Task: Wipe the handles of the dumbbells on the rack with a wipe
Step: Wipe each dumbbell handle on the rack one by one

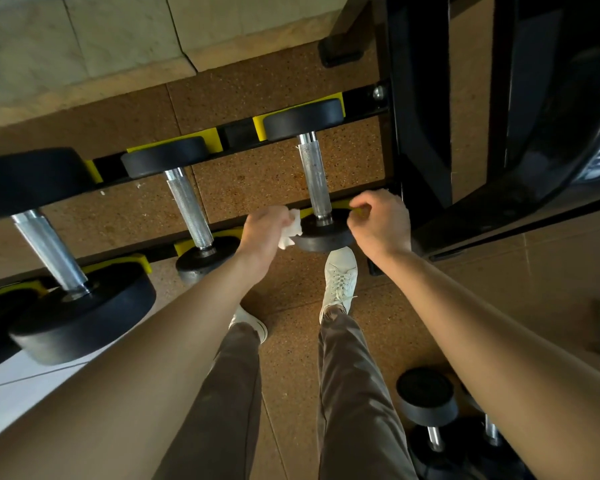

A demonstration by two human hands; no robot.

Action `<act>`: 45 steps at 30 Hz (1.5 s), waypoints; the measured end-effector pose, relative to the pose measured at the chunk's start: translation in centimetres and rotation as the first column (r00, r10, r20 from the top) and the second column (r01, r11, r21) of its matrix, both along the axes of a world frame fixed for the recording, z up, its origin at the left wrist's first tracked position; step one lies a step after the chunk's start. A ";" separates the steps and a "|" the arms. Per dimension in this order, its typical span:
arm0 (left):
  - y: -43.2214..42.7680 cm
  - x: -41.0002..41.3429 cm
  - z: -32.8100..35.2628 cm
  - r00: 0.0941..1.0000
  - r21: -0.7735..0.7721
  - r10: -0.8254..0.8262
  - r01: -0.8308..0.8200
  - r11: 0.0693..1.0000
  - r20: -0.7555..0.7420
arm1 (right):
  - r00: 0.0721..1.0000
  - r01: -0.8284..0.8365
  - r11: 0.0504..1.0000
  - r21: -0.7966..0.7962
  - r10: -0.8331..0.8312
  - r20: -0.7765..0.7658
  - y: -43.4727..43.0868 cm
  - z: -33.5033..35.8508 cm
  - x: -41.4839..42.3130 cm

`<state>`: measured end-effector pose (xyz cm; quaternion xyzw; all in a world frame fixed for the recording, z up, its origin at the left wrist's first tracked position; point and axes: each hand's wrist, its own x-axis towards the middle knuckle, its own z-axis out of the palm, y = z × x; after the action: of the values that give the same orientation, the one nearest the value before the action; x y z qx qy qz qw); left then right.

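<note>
Left hand: the left hand (pixel 264 233) is seen at the centre of the frame, its fingers curled shut around a wipe (pixel 290 231).
Wipe: a crumpled white wad is gripped in that hand and held against the left edge of the near head of the rightmost dumbbell (pixel 314 178).
Right hand: the right hand (pixel 381 226) is held just right of the same head, with fingers curled and thumb and forefinger drawn together; whether anything is pinched cannot be told.
Rightmost dumbbell: it is laid across the rack (pixel 361 100), and its knurled metal handle is left bare between the two hands.
Middle dumbbell: a second one (pixel 187 206) is rested left of centre, apart from both hands.
Large dumbbell: a bigger one (pixel 45 247) is set at the left edge of the frame.
Rack: black rails are fitted with yellow cradles (pixel 201 136) under the dumbbell heads.
Shoes: a white shoe (pixel 340 278) is placed just below the rightmost dumbbell's near head; another (pixel 253 322) is partly hidden by the left forearm.
Floor: more dumbbells (pixel 426 400) are stood at the lower right.
</note>
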<state>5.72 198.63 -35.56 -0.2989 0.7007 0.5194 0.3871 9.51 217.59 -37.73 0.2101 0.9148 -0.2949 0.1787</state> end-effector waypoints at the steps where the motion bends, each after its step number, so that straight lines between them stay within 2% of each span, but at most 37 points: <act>1: -0.2 0.1 0.6 0.999 0.046 0.035 -0.035 0.998 -0.006 | 1.000 -0.009 0.995 -0.104 0.010 0.008 -0.6 0.4 0.1; 4: -0.5 0.3 1.7 0.999 0.160 0.045 -0.041 0.986 -0.026 | 0.997 -0.015 0.900 -0.436 0.044 0.056 -2.6 2.0 0.1; 8: 0.0 0.4 2.2 0.997 0.210 -0.014 0.028 0.977 -0.070 | 0.999 0.019 0.834 -0.551 0.000 0.034 -3.6 3.5 -0.7; 10: 0.3 0.2 2.4 0.996 0.221 -0.003 0.022 0.975 -0.087 | 0.993 0.114 0.855 -0.506 -0.116 0.027 -3.5 3.6 -1.3; 13: -0.6 0.2 2.8 0.991 0.228 0.029 0.001 0.974 -0.128 | 0.932 0.331 0.894 -0.303 -0.360 -0.044 -3.1 2.8 -2.9; 15: -2.2 0.7 3.2 0.990 0.200 0.038 -0.010 0.980 -0.139 | 0.907 0.392 0.889 -0.234 -0.416 -0.059 -3.3 2.0 -4.5; 18: -5.9 2.0 3.2 0.991 0.167 0.046 -0.024 0.986 -0.129 | 0.949 0.296 0.940 -0.171 -0.309 -0.059 -5.2 0.7 -6.0; 22: -10.7 3.7 2.5 0.988 0.099 0.084 -0.071 0.993 -0.132 | 0.958 0.220 0.975 0.045 -0.207 -0.198 -6.6 0.0 -5.4; 25: -12.7 4.4 2.0 0.990 0.076 0.082 -0.074 0.994 -0.115 | 0.959 0.136 0.985 0.110 -0.103 -0.265 -7.6 0.5 -3.7; 27: -13.4 4.3 1.8 0.990 0.077 0.093 -0.085 0.993 -0.106 | 0.977 -0.001 0.998 0.056 0.012 -0.211 -9.6 1.4 -2.2; 29: -14.0 4.2 2.1 0.990 0.089 0.099 -0.090 0.992 -0.102 | 0.989 -0.088 0.994 -0.068 0.078 -0.128 -12.4 2.4 -0.7; 31: -14.3 4.0 3.0 0.990 0.118 0.078 -0.064 0.991 -0.119 | 0.998 -0.017 0.983 -0.185 0.005 -0.066 -14.7 3.2 0.5; 33: -14.9 3.8 3.9 0.987 0.144 0.047 -0.025 0.989 -0.155 | 0.989 0.137 0.936 -0.324 -0.148 -0.010 -16.3 4.2 1.2; 36: -15.9 3.1 4.8 0.992 0.203 0.006 0.020 0.979 -0.130 | 0.948 0.308 0.766 -0.564 -0.299 0.112 -18.6 5.7 1.2; 39: -17.1 2.5 4.7 0.993 0.231 0.015 0.013 0.973 -0.120 | 0.918 0.390 0.688 -0.613 -0.344 0.198 -20.6 5.6 0.4; 41: -17.9 2.1 4.5 0.985 0.184 0.015 0.017 0.983 -0.170 | 0.911 0.410 0.681 -0.608 -0.338 0.235 -21.8 5.0 -0.3; 45: -19.1 1.2 4.2 0.949 0.053 -0.113 0.134 0.990 -0.294 | 0.913 0.398 0.695 -0.599 -0.235 0.334 -23.1 4.4 -2.1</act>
<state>6.90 179.57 -31.31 -0.1608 0.7481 0.5573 0.3223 7.42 194.47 -33.34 0.3222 0.6750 -0.5959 0.2923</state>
